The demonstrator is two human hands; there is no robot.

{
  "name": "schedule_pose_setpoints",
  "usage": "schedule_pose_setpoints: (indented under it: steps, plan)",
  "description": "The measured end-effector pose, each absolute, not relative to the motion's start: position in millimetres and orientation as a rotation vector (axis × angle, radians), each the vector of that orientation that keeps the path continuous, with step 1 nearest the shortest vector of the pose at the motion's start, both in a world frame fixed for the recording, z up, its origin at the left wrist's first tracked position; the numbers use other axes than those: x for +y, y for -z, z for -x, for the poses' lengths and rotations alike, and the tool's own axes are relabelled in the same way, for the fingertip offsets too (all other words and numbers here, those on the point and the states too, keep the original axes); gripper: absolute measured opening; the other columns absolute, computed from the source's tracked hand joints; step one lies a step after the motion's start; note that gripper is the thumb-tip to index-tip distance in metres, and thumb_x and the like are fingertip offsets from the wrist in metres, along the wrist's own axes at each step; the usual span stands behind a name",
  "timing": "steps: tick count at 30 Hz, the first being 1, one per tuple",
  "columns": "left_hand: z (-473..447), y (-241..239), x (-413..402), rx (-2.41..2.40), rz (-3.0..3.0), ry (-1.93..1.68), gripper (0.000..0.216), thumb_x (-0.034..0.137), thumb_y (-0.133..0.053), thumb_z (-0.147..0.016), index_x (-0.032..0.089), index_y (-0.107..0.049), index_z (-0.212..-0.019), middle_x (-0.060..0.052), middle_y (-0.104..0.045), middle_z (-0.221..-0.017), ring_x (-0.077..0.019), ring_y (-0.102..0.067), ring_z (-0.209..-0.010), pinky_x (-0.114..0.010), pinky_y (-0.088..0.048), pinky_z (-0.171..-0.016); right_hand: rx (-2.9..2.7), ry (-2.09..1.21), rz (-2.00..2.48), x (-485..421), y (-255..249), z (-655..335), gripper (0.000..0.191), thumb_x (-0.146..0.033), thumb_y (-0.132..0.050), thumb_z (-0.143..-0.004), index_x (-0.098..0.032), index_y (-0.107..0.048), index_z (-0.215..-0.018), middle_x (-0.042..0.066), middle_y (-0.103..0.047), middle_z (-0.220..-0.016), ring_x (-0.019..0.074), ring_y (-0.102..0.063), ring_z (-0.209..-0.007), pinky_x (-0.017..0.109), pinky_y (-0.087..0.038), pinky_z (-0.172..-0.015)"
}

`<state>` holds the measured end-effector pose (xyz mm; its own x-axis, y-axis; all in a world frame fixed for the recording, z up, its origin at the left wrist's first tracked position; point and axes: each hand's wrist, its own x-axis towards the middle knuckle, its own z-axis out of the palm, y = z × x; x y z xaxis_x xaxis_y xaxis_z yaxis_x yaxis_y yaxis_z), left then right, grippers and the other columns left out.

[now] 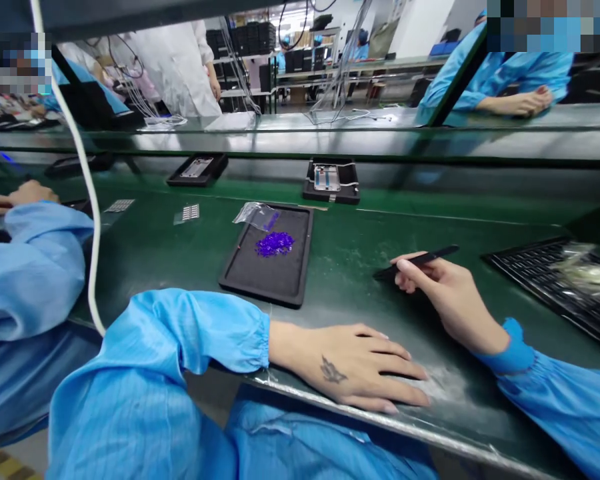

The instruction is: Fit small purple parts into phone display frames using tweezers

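Note:
Palm down, my left hand [353, 367] lies flat near the front edge of the green table [340, 293], fingers stretched out and slightly apart, holding nothing. My right hand [445, 293] is closed in a pinch around black tweezers [443, 253], whose tip points left, close to the tabletop. Left of the tweezers is a black tray [260, 280] with a heap of small purple pieces [275, 244] on it. A clear plastic bag [256, 214] with some purple in it rests over the tray's far left corner.
Black holders with device parts [327, 179] [197, 170] stand on the conveyor side at the back. Label sheets [191, 213] lie left of the tray. A black gridded tray [555, 280] is at right. A white cable [83, 160] hangs at left, beside a co-worker's sleeve [30, 267].

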<state>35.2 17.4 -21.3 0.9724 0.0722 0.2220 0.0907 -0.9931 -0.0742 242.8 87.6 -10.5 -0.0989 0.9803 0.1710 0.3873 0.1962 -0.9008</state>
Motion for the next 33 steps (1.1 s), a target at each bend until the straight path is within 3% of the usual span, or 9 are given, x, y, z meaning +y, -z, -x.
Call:
schedule_pose_setpoints:
  steps: [5,16,21,25,29,33]
  plan:
    - [-36,27,17,-0.141,3.008,0.369,0.047,0.037,-0.028,-0.107,0.022,-0.057,-0.142,-0.004,-0.052,-0.150,-0.0175,-0.049,-0.135,-0.031,-0.042,-0.110,-1.652,-0.966,1.313,89,12,-221,0.041,-0.058,-0.072,-0.080,-0.018,-0.065,-0.086,-0.002,-0.055,-0.063,0.0135,-0.047,-0.059,0.029,-0.039,-0.059]
    - [-38,40,18,-0.109,2.968,0.652,0.050,0.032,-0.026,-0.105,0.023,-0.067,-0.132,-0.004,-0.061,-0.140,-0.0193,-0.059,-0.123,-0.029,-0.052,-0.090,-1.539,-1.017,1.472,81,16,-242,0.042,-0.059,-0.073,-0.078,-0.018,-0.070,-0.088,-0.003,-0.050,-0.057,0.0112,-0.042,-0.056,0.029,-0.030,-0.055]
    - [-30,35,20,-0.060,2.855,0.781,0.039,0.027,-0.036,-0.104,0.028,-0.075,-0.107,-0.002,-0.072,-0.114,-0.0163,-0.066,-0.103,-0.027,-0.053,-0.078,-1.591,-0.958,1.498,82,20,-242,0.049,-0.067,-0.073,-0.072,-0.020,-0.072,-0.085,-0.001,-0.053,-0.056,0.0128,-0.045,-0.054,0.029,-0.032,-0.052]
    - [19,7,40,-0.542,2.736,0.873,0.024,0.017,-0.047,-0.099,0.021,-0.069,-0.088,-0.001,-0.070,-0.093,-0.0157,-0.064,-0.089,-0.029,-0.051,-0.074,-1.638,-0.870,1.567,83,16,-241,0.060,-0.078,-0.069,-0.066,-0.020,-0.073,-0.081,0.001,-0.057,-0.055,0.0145,-0.046,-0.051,0.031,-0.034,-0.051]
    - [81,-10,65,-1.205,2.496,0.889,0.018,0.009,-0.046,-0.096,0.012,-0.065,-0.096,-0.010,-0.067,-0.101,-0.0211,-0.059,-0.100,-0.038,-0.050,-0.091,-1.657,-0.792,1.669,84,14,-242,0.068,-0.088,-0.064,-0.059,-0.022,-0.074,-0.075,0.005,-0.061,-0.056,0.0179,-0.050,-0.052,0.034,-0.037,-0.050]
    - [108,0,73,-1.342,2.509,0.792,0.020,0.007,-0.048,-0.095,0.013,-0.066,-0.102,-0.010,-0.065,-0.113,-0.0241,-0.056,-0.112,-0.041,-0.049,-0.096,-1.668,-0.693,1.724,84,23,-248,0.067,-0.089,-0.061,-0.062,-0.025,-0.074,-0.077,0.006,-0.063,-0.058,0.0193,-0.053,-0.052,0.034,-0.039,-0.048]
